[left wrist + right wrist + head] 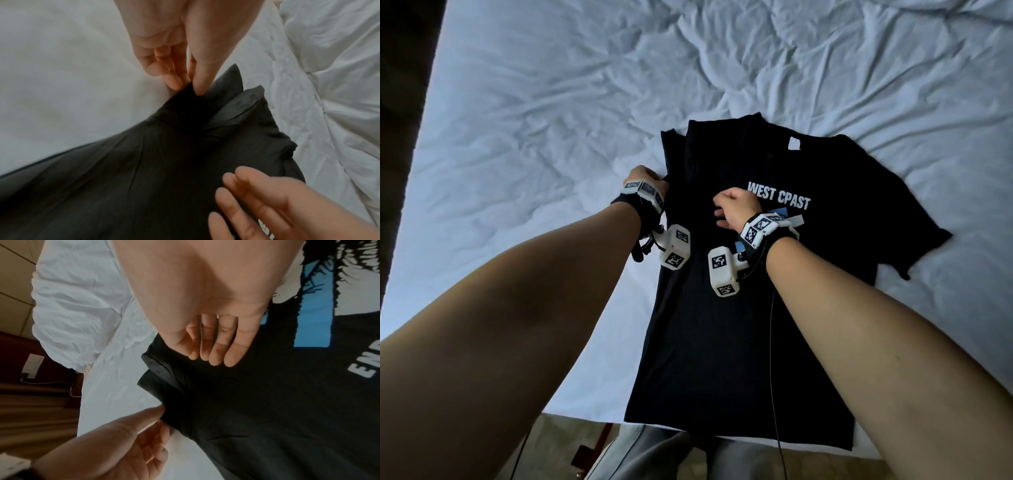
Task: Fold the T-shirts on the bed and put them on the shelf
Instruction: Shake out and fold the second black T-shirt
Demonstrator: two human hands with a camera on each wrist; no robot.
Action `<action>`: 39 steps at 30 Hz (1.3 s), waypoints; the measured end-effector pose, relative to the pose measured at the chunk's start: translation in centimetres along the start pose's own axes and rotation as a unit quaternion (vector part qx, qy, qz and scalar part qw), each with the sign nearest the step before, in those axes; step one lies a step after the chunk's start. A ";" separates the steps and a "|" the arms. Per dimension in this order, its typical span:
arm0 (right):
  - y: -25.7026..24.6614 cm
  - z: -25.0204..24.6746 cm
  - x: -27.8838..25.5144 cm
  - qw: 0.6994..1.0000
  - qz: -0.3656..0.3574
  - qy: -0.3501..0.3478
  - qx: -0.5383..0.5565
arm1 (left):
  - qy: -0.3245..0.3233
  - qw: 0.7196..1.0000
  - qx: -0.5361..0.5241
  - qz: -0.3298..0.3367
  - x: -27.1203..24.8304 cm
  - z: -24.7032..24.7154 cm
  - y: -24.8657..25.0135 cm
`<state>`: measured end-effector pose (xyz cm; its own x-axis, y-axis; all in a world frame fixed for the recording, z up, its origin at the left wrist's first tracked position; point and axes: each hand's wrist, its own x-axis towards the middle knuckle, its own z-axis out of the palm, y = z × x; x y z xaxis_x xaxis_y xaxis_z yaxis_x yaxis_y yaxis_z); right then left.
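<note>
The left hand (645, 180) pinches the folded left edge of the black shirt (722, 325) between thumb and fingers. The shirt lies flat on the white bed (534, 120), long axis running from hem at the near edge to collar farther away, printed "WEST CPAST". The right hand (736, 209) rests on its chest, fingers straight.

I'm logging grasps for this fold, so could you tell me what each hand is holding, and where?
The left hand pinches the black T-shirt at its folded left edge, near the sleeve. The right hand holds nothing; its fingers are straight over the shirt.
</note>
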<state>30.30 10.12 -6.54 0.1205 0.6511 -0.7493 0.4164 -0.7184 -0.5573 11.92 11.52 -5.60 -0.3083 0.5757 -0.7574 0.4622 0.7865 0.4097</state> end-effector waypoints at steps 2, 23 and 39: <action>-0.3 0.6 0.4 1.000 -0.002 -0.001 -0.010 | -0.020 0.999 0.021 0.017 0.4 -0.5 -0.3; -0.4 2.0 0.8 0.995 -0.014 -0.032 -0.092 | -0.027 0.997 -0.062 -0.026 2.2 -2.2 -2.8; -0.1 1.5 1.6 0.994 -0.014 -0.060 -0.088 | -0.112 0.935 -0.323 -0.097 1.4 -2.8 -0.8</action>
<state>29.10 10.88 -8.20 0.0020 0.6290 -0.7774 0.5698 -0.6395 -0.5160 8.78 12.30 -5.57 -0.1180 0.4038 -0.9072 -0.2060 0.8838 0.4202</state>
